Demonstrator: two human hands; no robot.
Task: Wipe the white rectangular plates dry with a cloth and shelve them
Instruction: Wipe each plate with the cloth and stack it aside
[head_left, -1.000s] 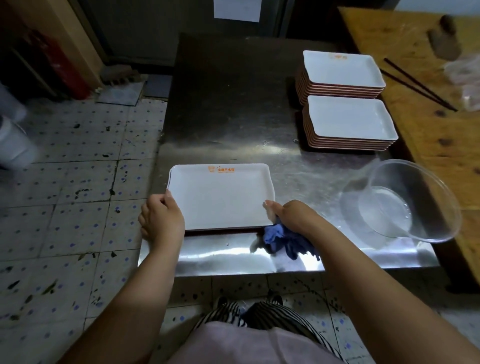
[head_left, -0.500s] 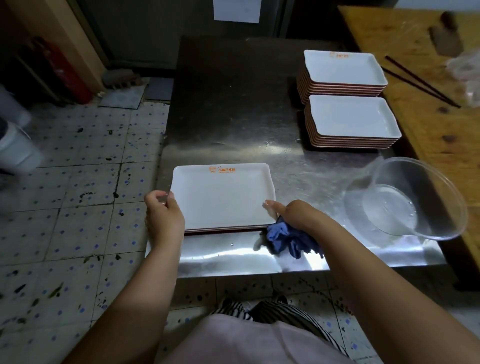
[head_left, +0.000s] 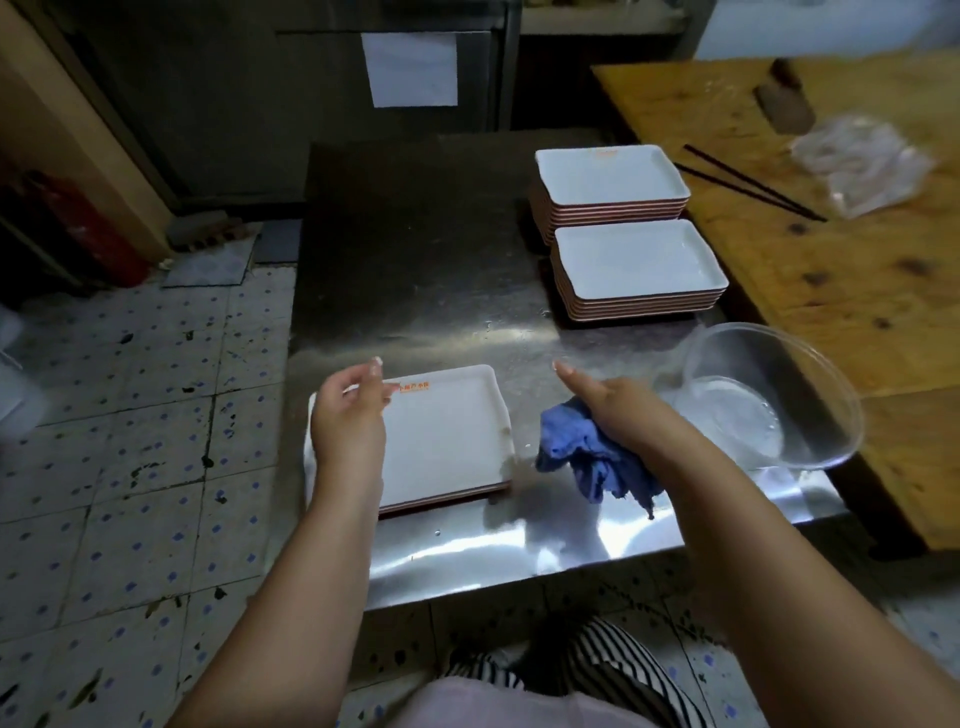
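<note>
White plate (head_left: 447, 431) on steel table (head_left: 415, 270), right hand (head_left: 613, 410) gripping blue cloth (head_left: 587, 457)

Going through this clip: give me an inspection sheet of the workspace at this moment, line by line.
Surface: steel table, shiny, with a few water drops.
Job's things: one white plate lies flat near the front edge; two plate stacks sit at the back right; blue cloth.
Clutter: clear bowl tilted at the table's right edge; chopsticks and a plastic bag on the wooden table.
Grippers: left hand above the plate, fingers loosely curled, holding nothing; right hand grips the cloth, forefinger extended.
Cables: nothing seen.
Surroundings: speckled tile floor, paper sheet on the dark cabinet.
</note>
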